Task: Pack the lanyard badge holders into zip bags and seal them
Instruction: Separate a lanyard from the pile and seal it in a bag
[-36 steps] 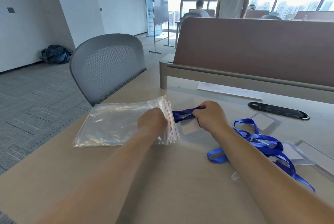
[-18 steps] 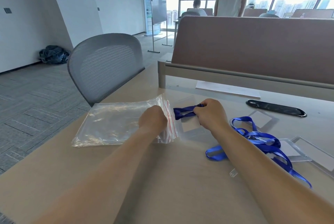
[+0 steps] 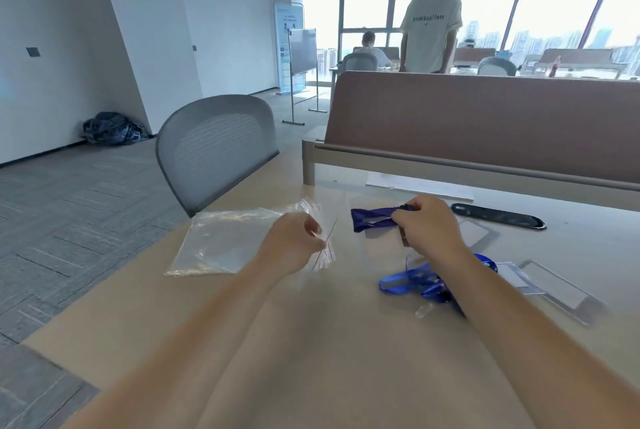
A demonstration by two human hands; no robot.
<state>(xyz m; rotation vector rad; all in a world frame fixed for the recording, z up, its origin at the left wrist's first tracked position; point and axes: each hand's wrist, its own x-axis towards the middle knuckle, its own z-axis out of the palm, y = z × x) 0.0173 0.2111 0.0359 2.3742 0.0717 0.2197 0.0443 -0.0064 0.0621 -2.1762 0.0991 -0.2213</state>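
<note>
- Fingers (image 3: 311,233) of the left hand (image 3: 292,243) are curled and pinched on the red-striped mouth of 1 zip bag (image 3: 327,250). The bag is held just above the table (image 3: 311,342), at the right edge of the stack of bags (image 3: 221,241).
- Fingers (image 3: 407,217) of the right hand (image 3: 427,226) are closed round a folded blue lanyard (image 3: 372,219). Its clear badge holder is only faintly made out under the hand and is too transparent to trace.
- The lanyard bundle is held near the bag mouth but apart from it. Nothing is seen inside the bag.
- No packed or sealed bag is seen anywhere in view, so progress is judged early: the 1st insertion is not yet made.
- For this piece, the mouth is to be opened, the lanyard and holder pushed in, and the zip strip pressed shut.
- A tangle of further lanyards (image 3: 415,281) lies by the right forearm, and at least 2 clear holders (image 3: 561,290) lie further right. Several repeats are therefore judged to remain.
</note>
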